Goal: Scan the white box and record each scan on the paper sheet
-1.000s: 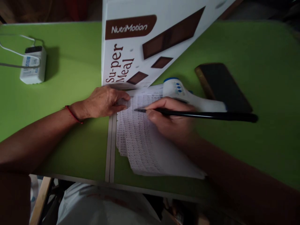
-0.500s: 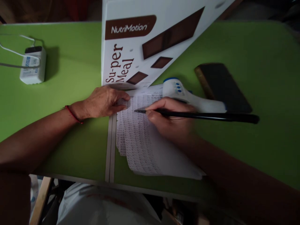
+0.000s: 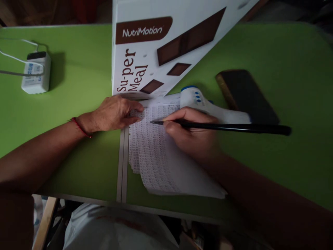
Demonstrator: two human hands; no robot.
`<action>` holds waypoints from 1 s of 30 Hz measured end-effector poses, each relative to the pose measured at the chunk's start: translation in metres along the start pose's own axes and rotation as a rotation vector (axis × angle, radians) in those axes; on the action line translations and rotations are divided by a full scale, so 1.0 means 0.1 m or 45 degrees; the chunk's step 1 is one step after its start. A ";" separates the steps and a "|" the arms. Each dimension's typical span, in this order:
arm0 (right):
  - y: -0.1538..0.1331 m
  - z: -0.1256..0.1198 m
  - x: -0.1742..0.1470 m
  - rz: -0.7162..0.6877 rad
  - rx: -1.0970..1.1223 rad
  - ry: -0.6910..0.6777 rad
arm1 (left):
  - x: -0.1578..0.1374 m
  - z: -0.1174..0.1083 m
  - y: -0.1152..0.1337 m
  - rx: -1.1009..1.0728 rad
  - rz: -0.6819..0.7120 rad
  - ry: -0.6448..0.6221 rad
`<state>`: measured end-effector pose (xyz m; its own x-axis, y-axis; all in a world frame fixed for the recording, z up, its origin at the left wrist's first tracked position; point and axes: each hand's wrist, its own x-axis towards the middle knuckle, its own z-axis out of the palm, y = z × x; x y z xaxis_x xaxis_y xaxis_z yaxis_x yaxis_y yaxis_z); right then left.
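Note:
My right hand (image 3: pixel 194 132) pinches a long black pen (image 3: pixel 241 127) near its front end. The pen's fine tip points left, at the handwritten lines on a sheet of paper (image 3: pixel 156 163). More written sheets lie beneath it, and the lower right part of the top sheet is blank. My left hand (image 3: pixel 118 113), a red cord bracelet on its wrist, rests at the upper left edge of the paper. Its thumb and forefinger lie apart on the sheet and hold nothing. Just past my right hand is a white handheld device (image 3: pixel 192 97) with a blue end and blue buttons, partly hidden.
A large white NutriMotion box (image 3: pixel 140 73) stands behind the paper. At the right lies a dark flat case (image 3: pixel 249 95). A white adapter (image 3: pixel 36 74) with cables sits at the far left. A seam (image 3: pixel 122 166) crosses the green table (image 3: pixel 78 166).
The pen tip has shifted very slightly right and up, along with my right hand. My left hand stays put on the paper.

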<state>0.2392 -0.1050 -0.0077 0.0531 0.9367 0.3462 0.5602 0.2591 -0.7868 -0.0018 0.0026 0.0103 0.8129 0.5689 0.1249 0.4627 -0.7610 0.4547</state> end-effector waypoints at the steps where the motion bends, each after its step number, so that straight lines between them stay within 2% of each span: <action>1: 0.01 0.00 0.00 -0.002 -0.001 0.010 | 0.00 0.00 0.00 0.003 0.000 0.001; 15: -0.03 -0.01 -0.01 0.037 -0.027 -0.033 | 0.00 0.00 -0.01 -0.032 0.009 -0.003; 21: -0.03 0.02 0.00 -0.043 0.001 -0.018 | 0.01 0.00 -0.01 -0.030 0.004 0.000; 30: -0.04 0.03 0.00 0.004 0.011 -0.069 | 0.00 0.00 0.00 -0.010 -0.007 -0.004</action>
<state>0.2349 -0.1051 -0.0062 0.0101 0.9488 0.3158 0.5530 0.2579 -0.7923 -0.0018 0.0031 0.0103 0.8115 0.5721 0.1193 0.4646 -0.7554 0.4622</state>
